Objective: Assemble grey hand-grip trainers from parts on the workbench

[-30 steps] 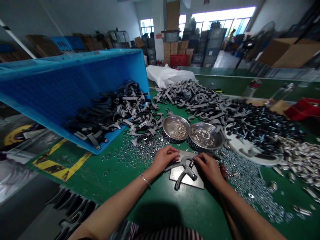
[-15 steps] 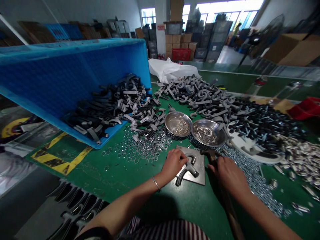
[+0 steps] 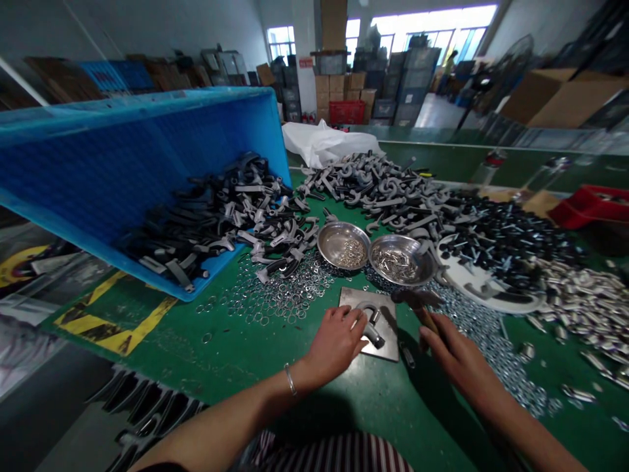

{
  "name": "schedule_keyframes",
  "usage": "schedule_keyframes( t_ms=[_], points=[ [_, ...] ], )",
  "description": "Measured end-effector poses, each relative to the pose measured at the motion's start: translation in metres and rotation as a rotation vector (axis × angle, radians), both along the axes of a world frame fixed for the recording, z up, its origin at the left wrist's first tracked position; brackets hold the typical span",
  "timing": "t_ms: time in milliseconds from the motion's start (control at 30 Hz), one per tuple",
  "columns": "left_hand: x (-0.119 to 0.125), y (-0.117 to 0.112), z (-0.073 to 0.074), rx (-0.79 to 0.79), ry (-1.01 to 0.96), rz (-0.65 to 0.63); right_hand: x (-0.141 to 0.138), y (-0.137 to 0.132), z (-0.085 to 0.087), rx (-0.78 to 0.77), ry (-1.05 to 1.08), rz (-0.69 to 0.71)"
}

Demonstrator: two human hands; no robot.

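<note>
My left hand (image 3: 337,342) is closed on a grey hooked metal part (image 3: 371,322) and presses it onto a small steel plate (image 3: 386,317) on the green table. My right hand (image 3: 449,353) grips the wooden handle of a hammer (image 3: 417,300), whose head hangs just right of the plate. Two round steel bowls sit behind the plate: the left bowl (image 3: 330,237) holds washers and the right bowl (image 3: 422,265) holds small pins.
A tipped blue crate (image 3: 122,164) at the left spills dark hooked parts (image 3: 236,216). Loose washers (image 3: 280,292) lie before it. More grey parts (image 3: 383,187), black bolts (image 3: 511,239), silver pins (image 3: 590,305), a white tray (image 3: 484,285) and a red bin (image 3: 590,203) fill the right side.
My right hand let go of the grey part, took up the hammer and drew back to the right. My left hand shifted over the part and holds it alone.
</note>
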State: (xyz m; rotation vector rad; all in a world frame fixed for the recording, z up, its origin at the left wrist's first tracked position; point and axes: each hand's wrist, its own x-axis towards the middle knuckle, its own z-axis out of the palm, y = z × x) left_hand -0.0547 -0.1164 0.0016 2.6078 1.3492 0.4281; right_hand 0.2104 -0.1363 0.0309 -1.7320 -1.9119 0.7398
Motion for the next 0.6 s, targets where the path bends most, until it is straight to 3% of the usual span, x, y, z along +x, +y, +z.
schedule_keyframes(
  t_ms=[100,233,367,433,500,600],
  points=[
    [-0.002,-0.007,-0.005,-0.071,-0.095,0.122,-0.015,-0.002,0.013,-0.018,0.007,0.067],
    [0.002,-0.004,-0.013,-0.118,-0.201,0.217,-0.038,0.003,0.013,-0.029,0.013,0.186],
    [0.005,-0.003,-0.012,-0.145,-0.21,0.228,-0.045,0.009,0.009,-0.217,0.093,0.265],
    [0.004,-0.001,-0.008,-0.156,-0.213,0.216,-0.036,0.006,0.013,-0.339,0.286,0.173],
    [0.002,0.004,-0.002,-0.168,-0.227,0.204,-0.016,-0.001,0.016,-0.409,0.498,-0.024],
    [-0.004,0.017,0.01,-0.409,-0.387,0.193,0.035,-0.009,0.009,-0.291,0.559,-0.255]
  ],
)
